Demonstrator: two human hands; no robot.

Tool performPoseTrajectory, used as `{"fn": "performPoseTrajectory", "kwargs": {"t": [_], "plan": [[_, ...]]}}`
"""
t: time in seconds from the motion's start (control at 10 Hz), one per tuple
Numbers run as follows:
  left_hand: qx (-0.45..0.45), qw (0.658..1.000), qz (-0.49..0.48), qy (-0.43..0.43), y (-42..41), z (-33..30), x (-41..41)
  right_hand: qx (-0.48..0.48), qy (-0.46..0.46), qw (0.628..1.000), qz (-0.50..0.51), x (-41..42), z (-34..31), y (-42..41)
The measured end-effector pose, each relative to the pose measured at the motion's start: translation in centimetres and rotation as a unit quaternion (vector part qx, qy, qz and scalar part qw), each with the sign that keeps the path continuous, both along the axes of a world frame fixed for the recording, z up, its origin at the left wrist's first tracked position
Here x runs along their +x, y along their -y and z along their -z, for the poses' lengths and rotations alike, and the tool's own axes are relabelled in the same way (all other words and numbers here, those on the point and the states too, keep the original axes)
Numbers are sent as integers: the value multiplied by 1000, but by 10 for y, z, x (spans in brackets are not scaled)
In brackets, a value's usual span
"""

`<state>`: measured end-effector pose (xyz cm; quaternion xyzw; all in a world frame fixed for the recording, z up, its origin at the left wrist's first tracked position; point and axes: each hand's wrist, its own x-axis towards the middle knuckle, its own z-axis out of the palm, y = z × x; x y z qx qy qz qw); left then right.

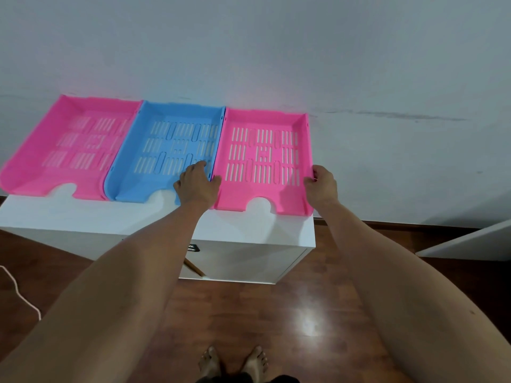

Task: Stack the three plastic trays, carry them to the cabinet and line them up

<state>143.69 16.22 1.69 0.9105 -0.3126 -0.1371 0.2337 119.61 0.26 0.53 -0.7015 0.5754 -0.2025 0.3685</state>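
- I see three plastic trays side by side on the white cabinet [249,230], backs to the wall [387,64].
- The left pink tray [49,161] sits at the far left, its front lip overhanging the cabinet edge.
- The blue tray [154,178] is in the middle, touching both neighbours.
- The right pink tray [262,189] stands at the cabinet's right end, upright and flat.
- My left hand [197,184] grips that tray's left wall, thumb inside, fingers lying over into the blue tray.
- My right hand [322,185] clasps its right wall; how far the fingers wrap round I can't quite tell.
- Bare feet [233,363] stand on the wooden floor [262,313] below.
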Motion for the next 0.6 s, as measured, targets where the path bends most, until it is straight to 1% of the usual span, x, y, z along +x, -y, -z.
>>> {"fn": "performPoseTrajectory", "kwargs": {"t": [0.4,0.5,0.6], "plan": [[-2,1000,4,-10,4,-4,-2,23,3,1000,1,4,-9,2],[-1,1000,4,-23,4,-3,0,28,9,1000,1,3,-7,2],[-2,998,13,-65,3,-2,4,52,-2,999,15,2,-13,0]]}}
